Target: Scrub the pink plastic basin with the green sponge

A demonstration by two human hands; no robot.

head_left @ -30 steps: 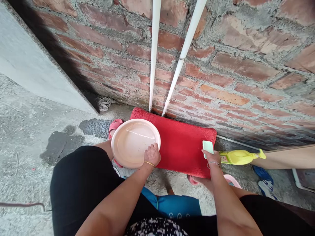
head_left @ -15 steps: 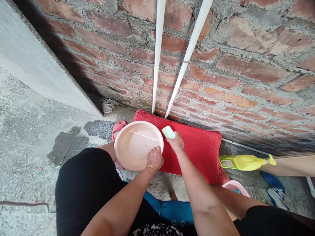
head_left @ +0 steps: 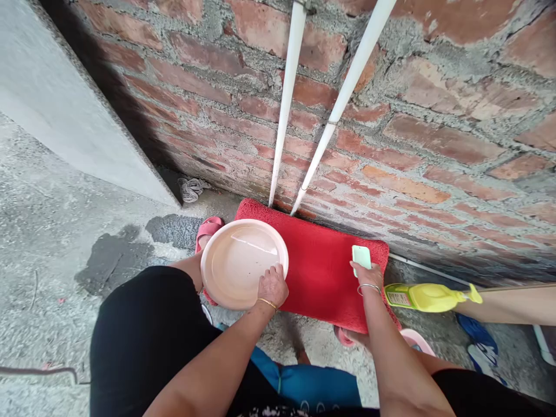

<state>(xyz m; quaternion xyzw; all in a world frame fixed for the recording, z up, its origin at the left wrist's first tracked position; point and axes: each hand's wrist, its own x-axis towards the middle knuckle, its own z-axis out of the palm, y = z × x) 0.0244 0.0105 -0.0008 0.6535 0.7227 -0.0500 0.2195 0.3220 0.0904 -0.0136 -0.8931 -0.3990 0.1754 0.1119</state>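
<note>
A pale pink plastic basin (head_left: 221, 289) with shallow clear water in it rests partly over the left end of a red textured mat (head_left: 321, 272). My left hand (head_left: 273, 286) is closed over the basin's right rim, fingers curled toward the inside. Over the mat's right end, my right hand (head_left: 369, 279) grips a pale mint-green block (head_left: 361, 255), flat and rectangular with rounded corners. Its underside is hidden, so whether it is a brush or a bar of soap I cannot tell. Right of that hand lies a yellow-green pump bottle (head_left: 428, 297) with a label.
A brick wall (head_left: 208, 116) rises behind the mat, with two white pipes (head_left: 286, 104) running down it. Pink sandals (head_left: 208, 227), a blue-and-white shoe (head_left: 482, 347) and a pink tub (head_left: 419, 340) are near my legs. A grey slab (head_left: 87, 98) leans at the left.
My right hand has moved right across the mat with the mint-green block, from beside the basin to the mat's right end. My left hand stays on the basin rim.
</note>
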